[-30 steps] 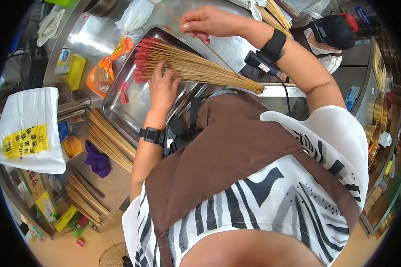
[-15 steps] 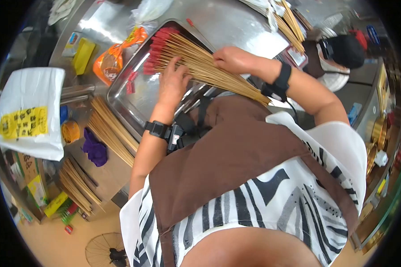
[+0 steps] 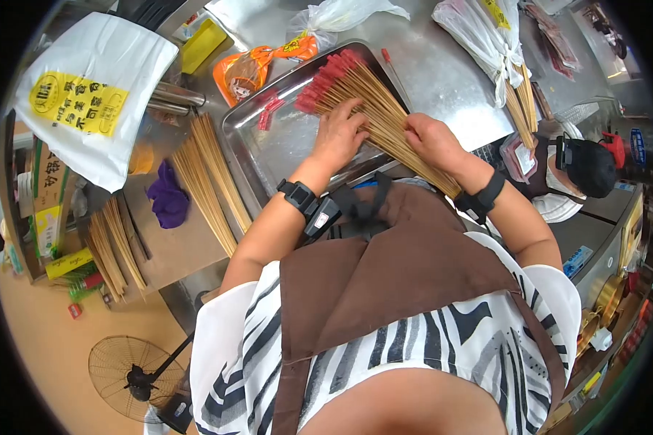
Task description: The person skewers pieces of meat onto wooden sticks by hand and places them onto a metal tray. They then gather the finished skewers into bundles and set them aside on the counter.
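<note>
A fan of bamboo skewers (image 3: 384, 114) tipped with red meat pieces (image 3: 334, 78) lies across a metal tray (image 3: 232, 130), its bare stick ends reaching over the edge nearest me. My left hand (image 3: 339, 136) rests at the left side of the skewers, just below the meat, with its fingers apart and bent over the sticks. On the right side of the bundle, my right hand (image 3: 435, 143) is closed, thumb and fingers pinched at the sticks about halfway along. One small red meat piece (image 3: 270, 112) lies in the left part of the tray.
Left of the tray are loose bamboo sticks (image 3: 203, 181), a purple cloth (image 3: 168, 196) and a white printed bag (image 3: 94, 94). An orange bag (image 3: 243, 72) stands behind the tray. Bagged skewers (image 3: 515, 94) lie at the back right, near a person in a black cap (image 3: 590, 167).
The view has turned and shifted, so tray and hands appear farther right and lower. Both hands stay at the skewers, with only small changes in their fingers.
</note>
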Action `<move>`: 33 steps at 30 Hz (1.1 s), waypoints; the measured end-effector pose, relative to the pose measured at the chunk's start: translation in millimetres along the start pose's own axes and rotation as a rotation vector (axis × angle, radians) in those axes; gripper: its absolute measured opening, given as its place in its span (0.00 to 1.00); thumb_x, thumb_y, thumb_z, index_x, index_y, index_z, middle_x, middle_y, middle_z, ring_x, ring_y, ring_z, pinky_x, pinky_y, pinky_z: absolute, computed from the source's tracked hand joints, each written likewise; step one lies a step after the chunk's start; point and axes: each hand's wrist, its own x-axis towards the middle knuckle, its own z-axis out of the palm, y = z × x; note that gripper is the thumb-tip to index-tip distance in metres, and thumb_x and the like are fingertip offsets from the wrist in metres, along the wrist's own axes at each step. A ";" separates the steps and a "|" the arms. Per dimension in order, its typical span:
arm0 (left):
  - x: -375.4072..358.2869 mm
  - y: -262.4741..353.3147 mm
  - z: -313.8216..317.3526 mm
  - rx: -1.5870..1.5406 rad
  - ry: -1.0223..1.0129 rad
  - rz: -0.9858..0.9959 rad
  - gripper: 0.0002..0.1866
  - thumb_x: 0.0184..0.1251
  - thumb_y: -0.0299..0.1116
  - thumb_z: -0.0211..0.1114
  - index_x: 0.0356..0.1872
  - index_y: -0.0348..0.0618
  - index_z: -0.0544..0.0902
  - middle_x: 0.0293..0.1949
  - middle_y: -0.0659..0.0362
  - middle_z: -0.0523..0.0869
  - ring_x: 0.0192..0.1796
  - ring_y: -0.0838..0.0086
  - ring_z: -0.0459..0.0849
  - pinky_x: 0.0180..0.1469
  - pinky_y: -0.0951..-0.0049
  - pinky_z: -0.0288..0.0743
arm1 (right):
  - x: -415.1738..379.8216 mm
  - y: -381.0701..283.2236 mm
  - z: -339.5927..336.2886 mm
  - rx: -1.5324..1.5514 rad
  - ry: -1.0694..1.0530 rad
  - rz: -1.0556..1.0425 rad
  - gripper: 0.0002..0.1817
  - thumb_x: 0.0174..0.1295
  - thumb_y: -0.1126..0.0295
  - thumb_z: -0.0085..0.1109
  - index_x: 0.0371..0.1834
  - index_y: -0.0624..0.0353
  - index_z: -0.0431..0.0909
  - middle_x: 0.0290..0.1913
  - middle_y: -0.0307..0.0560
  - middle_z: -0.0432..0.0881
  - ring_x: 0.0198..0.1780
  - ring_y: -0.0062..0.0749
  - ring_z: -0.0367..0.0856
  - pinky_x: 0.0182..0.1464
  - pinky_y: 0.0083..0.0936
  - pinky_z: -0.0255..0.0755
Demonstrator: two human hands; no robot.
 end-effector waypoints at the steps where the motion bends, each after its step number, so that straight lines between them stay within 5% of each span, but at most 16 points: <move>1: 0.0 0.7 0.1 -0.006 0.005 0.008 0.11 0.47 0.29 0.66 0.34 0.43 0.77 0.55 0.55 0.72 0.56 0.57 0.70 0.52 0.58 0.66 | 2.1 -0.1 2.3 -0.010 0.005 0.003 0.07 0.54 0.70 0.51 0.33 0.62 0.72 0.33 0.58 0.76 0.37 0.54 0.75 0.38 0.40 0.69; 7: -6.6 -4.8 -3.9 -0.041 0.022 -0.015 0.12 0.49 0.29 0.66 0.38 0.45 0.78 0.56 0.54 0.71 0.59 0.57 0.68 0.57 0.60 0.64 | 15.4 -2.1 0.7 0.025 0.007 0.048 0.09 0.57 0.67 0.50 0.32 0.62 0.74 0.31 0.58 0.77 0.36 0.55 0.75 0.38 0.40 0.69; 10: -16.9 -11.2 -9.1 -0.259 0.085 -0.143 0.14 0.49 0.29 0.65 0.40 0.43 0.78 0.56 0.51 0.70 0.59 0.55 0.68 0.59 0.62 0.63 | 29.9 41.8 7.5 -0.036 0.231 0.224 0.13 0.58 0.63 0.49 0.31 0.64 0.75 0.31 0.60 0.77 0.36 0.56 0.75 0.37 0.39 0.69; 14: -34.3 -16.6 -26.1 -0.204 0.225 -0.184 0.13 0.50 0.26 0.63 0.40 0.42 0.78 0.56 0.50 0.71 0.58 0.55 0.69 0.59 0.64 0.65 | 41.8 61.3 2.3 0.245 -0.175 0.609 0.16 0.57 0.61 0.52 0.28 0.67 0.77 0.23 0.49 0.78 0.26 0.33 0.76 0.29 0.28 0.68; 17: -62.3 -26.0 -49.7 -0.174 0.359 -0.296 0.12 0.53 0.26 0.61 0.40 0.42 0.78 0.54 0.51 0.73 0.57 0.56 0.70 0.59 0.64 0.64 | 37.3 71.9 10.3 0.255 -0.001 0.461 0.11 0.56 0.67 0.53 0.29 0.65 0.77 0.21 0.44 0.77 0.25 0.27 0.73 0.29 0.25 0.67; 18: -77.3 -29.7 -59.1 -0.142 0.400 -0.353 0.11 0.54 0.28 0.61 0.41 0.42 0.78 0.53 0.52 0.74 0.57 0.57 0.70 0.59 0.65 0.64 | 31.3 83.2 14.0 0.099 0.078 0.188 0.10 0.56 0.68 0.52 0.31 0.65 0.77 0.22 0.42 0.77 0.24 0.25 0.73 0.27 0.23 0.67; 20: -105.7 -44.4 -66.2 -0.023 0.523 -0.477 0.12 0.54 0.28 0.61 0.41 0.41 0.78 0.51 0.51 0.75 0.55 0.56 0.71 0.58 0.65 0.64 | 27.0 84.6 11.8 -0.016 0.125 0.095 0.08 0.57 0.69 0.53 0.32 0.64 0.76 0.23 0.40 0.76 0.24 0.23 0.71 0.27 0.22 0.66; 22: -135.6 -53.9 -68.6 0.068 0.628 -0.557 0.12 0.54 0.28 0.61 0.41 0.41 0.78 0.49 0.51 0.76 0.54 0.56 0.72 0.57 0.65 0.65 | 23.7 67.4 7.3 0.156 0.048 0.336 0.07 0.56 0.71 0.54 0.33 0.64 0.76 0.23 0.39 0.75 0.24 0.21 0.70 0.29 0.20 0.66; 24: -173.3 -65.9 -77.3 0.377 0.713 -0.721 0.14 0.50 0.26 0.62 0.41 0.38 0.77 0.46 0.49 0.77 0.49 0.54 0.74 0.52 0.60 0.67 | 24.9 72.5 7.9 0.213 0.043 0.367 0.07 0.56 0.72 0.55 0.34 0.64 0.77 0.23 0.38 0.74 0.26 0.20 0.69 0.31 0.20 0.66; 27: -206.7 -68.3 -85.2 0.496 0.610 -1.003 0.16 0.50 0.30 0.63 0.41 0.38 0.77 0.42 0.48 0.78 0.46 0.53 0.74 0.49 0.58 0.68 | 25.8 82.6 8.3 0.181 0.090 0.238 0.07 0.56 0.72 0.55 0.35 0.63 0.78 0.27 0.40 0.75 0.27 0.21 0.70 0.31 0.20 0.66; 29: -218.6 -72.7 -85.9 0.519 0.597 -1.006 0.16 0.50 0.31 0.64 0.41 0.37 0.77 0.40 0.47 0.78 0.46 0.53 0.75 0.48 0.57 0.68 | 25.8 72.2 4.9 0.091 0.065 0.023 0.08 0.57 0.71 0.55 0.36 0.62 0.78 0.34 0.43 0.76 0.28 0.24 0.72 0.33 0.21 0.67; 33: -212.0 -80.4 -86.3 0.542 0.503 -1.028 0.16 0.51 0.37 0.64 0.37 0.36 0.78 0.36 0.45 0.79 0.41 0.51 0.77 0.44 0.57 0.71 | 29.1 35.9 -1.8 -0.062 -0.003 0.030 0.10 0.56 0.71 0.55 0.39 0.62 0.78 0.38 0.48 0.75 0.29 0.30 0.74 0.35 0.23 0.69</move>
